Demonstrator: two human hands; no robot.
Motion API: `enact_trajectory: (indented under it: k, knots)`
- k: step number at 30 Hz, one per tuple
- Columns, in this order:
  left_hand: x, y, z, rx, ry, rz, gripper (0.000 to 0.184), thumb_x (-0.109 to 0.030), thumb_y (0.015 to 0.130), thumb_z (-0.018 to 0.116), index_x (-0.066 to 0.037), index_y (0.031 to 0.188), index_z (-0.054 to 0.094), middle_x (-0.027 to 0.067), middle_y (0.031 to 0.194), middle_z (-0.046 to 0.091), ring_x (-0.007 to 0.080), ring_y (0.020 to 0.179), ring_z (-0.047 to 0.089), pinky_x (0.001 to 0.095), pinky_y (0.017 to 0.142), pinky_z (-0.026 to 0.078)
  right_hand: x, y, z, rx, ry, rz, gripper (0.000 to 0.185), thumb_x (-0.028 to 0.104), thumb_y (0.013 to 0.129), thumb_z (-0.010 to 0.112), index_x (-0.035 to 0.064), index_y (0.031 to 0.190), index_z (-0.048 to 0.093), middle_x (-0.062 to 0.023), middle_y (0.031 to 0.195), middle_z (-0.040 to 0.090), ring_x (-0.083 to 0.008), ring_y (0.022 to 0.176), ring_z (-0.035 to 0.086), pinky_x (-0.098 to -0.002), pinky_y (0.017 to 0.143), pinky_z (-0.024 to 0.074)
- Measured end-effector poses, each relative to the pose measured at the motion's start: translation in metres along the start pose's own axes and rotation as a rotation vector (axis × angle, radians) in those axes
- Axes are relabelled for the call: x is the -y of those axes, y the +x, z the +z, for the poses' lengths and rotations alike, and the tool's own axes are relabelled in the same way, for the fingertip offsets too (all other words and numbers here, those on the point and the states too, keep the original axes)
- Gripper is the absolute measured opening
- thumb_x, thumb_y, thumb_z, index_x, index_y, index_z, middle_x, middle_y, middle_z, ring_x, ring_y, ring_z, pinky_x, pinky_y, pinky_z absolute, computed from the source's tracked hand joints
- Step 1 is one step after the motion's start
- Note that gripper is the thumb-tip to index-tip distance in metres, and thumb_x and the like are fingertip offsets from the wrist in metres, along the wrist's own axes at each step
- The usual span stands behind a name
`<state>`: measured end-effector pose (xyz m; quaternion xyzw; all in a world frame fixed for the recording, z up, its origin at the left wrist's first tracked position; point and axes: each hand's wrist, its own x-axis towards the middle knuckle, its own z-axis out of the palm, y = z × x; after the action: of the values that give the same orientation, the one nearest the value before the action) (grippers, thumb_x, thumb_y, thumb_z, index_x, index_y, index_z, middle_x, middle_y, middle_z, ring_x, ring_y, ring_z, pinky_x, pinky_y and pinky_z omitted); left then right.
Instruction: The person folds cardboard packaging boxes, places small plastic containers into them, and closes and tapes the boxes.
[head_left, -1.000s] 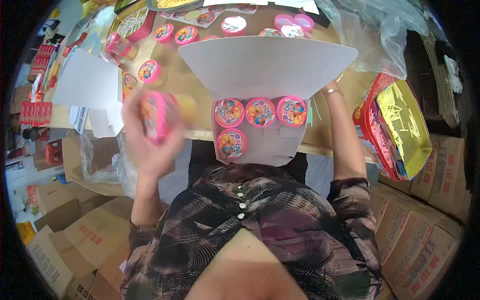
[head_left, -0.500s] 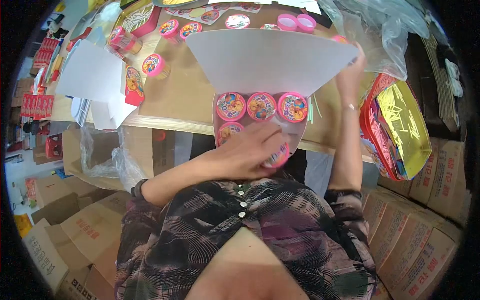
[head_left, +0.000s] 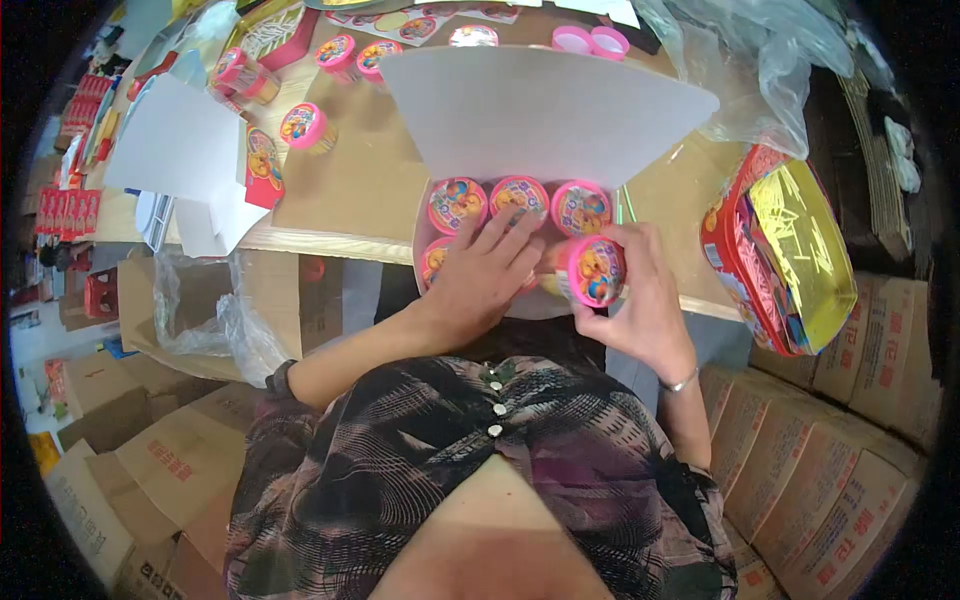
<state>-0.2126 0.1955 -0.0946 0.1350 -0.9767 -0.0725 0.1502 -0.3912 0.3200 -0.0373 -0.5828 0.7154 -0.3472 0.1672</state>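
Note:
In front of me stands a white cardboard box (head_left: 540, 110) with its lid raised, holding rows of small jars with pink-rimmed, picture-printed lids. Three lids show in the far row, such as the left jar (head_left: 458, 206). One nearer jar (head_left: 434, 262) is partly covered by my left hand (head_left: 470, 272), whose fingers are stretched over the jars. My right hand (head_left: 645, 300) grips another pink-lidded jar (head_left: 597, 271) by its sides, tilted at the box's near right corner. What lies beneath my left palm is hidden.
Several more jars (head_left: 303, 126) stand on the table's left. A second white box (head_left: 180, 145) lies open there. To the right is a red and yellow tub (head_left: 805, 240) of small sticks. Clear plastic (head_left: 750, 60) lies behind, and cartons (head_left: 800, 480) are stacked below right.
My right hand has come from behind the raised lid to the box, bringing a jar. The jar in my left hand has left its grasp; its fingers now spread over the box.

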Motion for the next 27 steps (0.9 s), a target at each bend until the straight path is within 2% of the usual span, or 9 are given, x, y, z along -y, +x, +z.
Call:
enact_trajectory:
  k: [9,12,14,15,17,19,21,26,27]
  knots:
    - [0.005,-0.006,0.007,-0.022,0.144,0.054,0.052,-0.024,0.075,0.066,-0.006,0.121,0.053,0.0134,0.144,0.04,0.0333,0.132,0.039,0.0509,0.107,0.029,0.005,0.001,0.029,0.079,-0.455,0.008,0.076,0.014,0.062,0.074,-0.0005,0.131,0.043,-0.0184,0.117,0.05,-0.0341,0.102,0.053,-0.0364,0.087,0.0455]
    - [0.019,-0.01,-0.038,0.066,-0.195,0.076,0.061,-0.023,0.075,0.069,-0.005,0.13,0.049,0.0159,0.146,0.038,0.0337,0.134,0.036,0.049,0.107,0.03,0.005,-0.002,0.026,-0.021,-0.419,-0.05,0.078,0.012,0.068,0.071,0.0001,0.137,0.036,-0.0181,0.123,0.049,-0.0327,0.107,0.052,-0.0359,0.089,0.0449]
    - [0.026,-0.014,-0.055,-0.364,-0.388,-0.232,0.066,-0.019,0.075,0.069,0.0,0.133,0.043,0.0191,0.139,0.042,0.0346,0.131,0.038,0.0455,0.107,0.032,0.003,-0.007,0.025,-0.082,-0.4,-0.064,0.08,0.01,0.072,0.068,0.0006,0.143,0.031,-0.0179,0.128,0.049,-0.0317,0.111,0.051,-0.0356,0.091,0.0444]
    - [0.033,-0.018,-0.051,-0.418,-0.479,-0.391,0.067,-0.017,0.079,0.065,0.0,0.138,0.037,0.0192,0.141,0.04,0.0332,0.131,0.038,0.0425,0.108,0.031,0.0,-0.01,0.026,-0.099,-0.398,-0.062,0.081,0.009,0.074,0.067,0.0008,0.144,0.029,-0.0178,0.129,0.048,-0.0314,0.113,0.051,-0.0354,0.092,0.0442]
    - [0.044,-0.028,-0.027,-0.442,-0.582,-0.538,0.068,-0.015,0.083,0.061,0.0,0.143,0.031,0.0194,0.142,0.038,0.0317,0.132,0.037,0.0396,0.109,0.03,-0.014,-0.009,0.053,-0.125,0.132,0.185,0.079,0.005,0.08,0.062,0.0015,0.147,0.021,-0.0181,0.138,0.041,-0.0282,0.116,0.049,-0.0335,0.093,0.0438]
    - [0.049,-0.028,-0.004,-0.23,-1.596,-0.833,0.067,-0.012,0.088,0.051,0.0,0.147,0.023,0.0174,0.147,0.032,0.0283,0.133,0.035,0.036,0.11,0.026,-0.024,-0.002,0.064,-0.148,0.617,0.336,0.076,0.0,0.085,0.055,0.0023,0.15,0.016,-0.0174,0.144,0.036,-0.0243,0.117,0.048,-0.0306,0.092,0.0441]
    - [0.043,-0.028,-0.005,-0.208,-1.493,-0.894,0.064,-0.01,0.089,0.044,0.0,0.148,0.021,0.0166,0.15,0.028,0.0263,0.136,0.03,0.034,0.112,0.023,-0.025,-0.003,0.062,-0.146,1.002,0.405,0.071,-0.008,0.088,0.047,0.0033,0.151,0.016,-0.0149,0.146,0.036,-0.0192,0.117,0.048,-0.0257,0.087,0.046]
    - [0.017,0.02,-0.021,-0.135,-1.319,-0.603,0.066,-0.009,0.088,0.04,-0.001,0.149,0.016,0.0162,0.151,0.024,0.0241,0.132,0.032,0.034,0.111,0.025,-0.037,-0.024,0.008,-0.31,0.902,0.587,0.077,-0.01,0.083,0.051,0.008,0.151,0.02,-0.0155,0.141,0.043,-0.0176,0.103,0.057,-0.019,0.071,0.0508]
    - [0.013,0.035,-0.01,-0.14,-1.325,-0.589,0.065,-0.01,0.088,0.04,-0.001,0.149,0.018,0.0164,0.15,0.025,0.0259,0.134,0.031,0.0345,0.111,0.024,-0.039,-0.018,-0.006,-0.381,0.834,0.523,0.069,-0.008,0.086,0.05,0.0079,0.149,0.026,-0.0156,0.135,0.049,-0.0206,0.104,0.059,-0.0262,0.079,0.0533]
